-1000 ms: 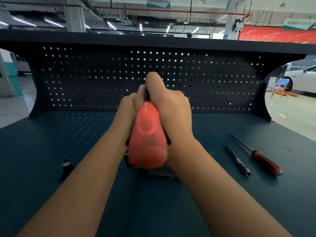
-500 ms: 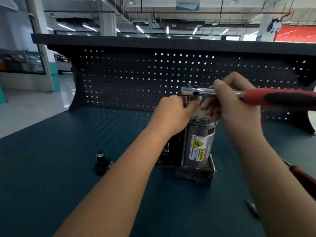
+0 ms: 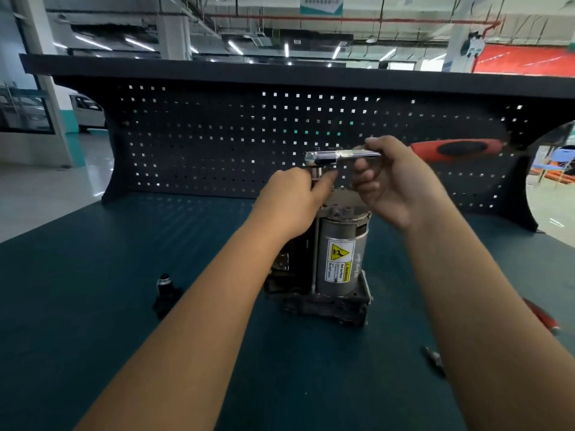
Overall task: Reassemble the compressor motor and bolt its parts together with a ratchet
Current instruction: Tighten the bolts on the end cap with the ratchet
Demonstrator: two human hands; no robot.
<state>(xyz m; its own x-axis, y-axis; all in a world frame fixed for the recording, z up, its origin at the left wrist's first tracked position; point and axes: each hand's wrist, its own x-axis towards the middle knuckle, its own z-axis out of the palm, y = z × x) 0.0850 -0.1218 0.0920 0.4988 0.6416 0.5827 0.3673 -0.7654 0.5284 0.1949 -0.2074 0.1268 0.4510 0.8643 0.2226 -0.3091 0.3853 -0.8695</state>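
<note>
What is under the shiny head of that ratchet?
A short silver socket hangs from the ratchet, pinched by the left hand, above the compressor motor. That hand covers the socket's lower end, so any bolt there cannot be seen.

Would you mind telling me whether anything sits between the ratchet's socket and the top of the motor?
Nothing separate shows there. The left hand pinches the socket under the ratchet head, right above the motor, and its fingers hide the socket's lower end.
</note>
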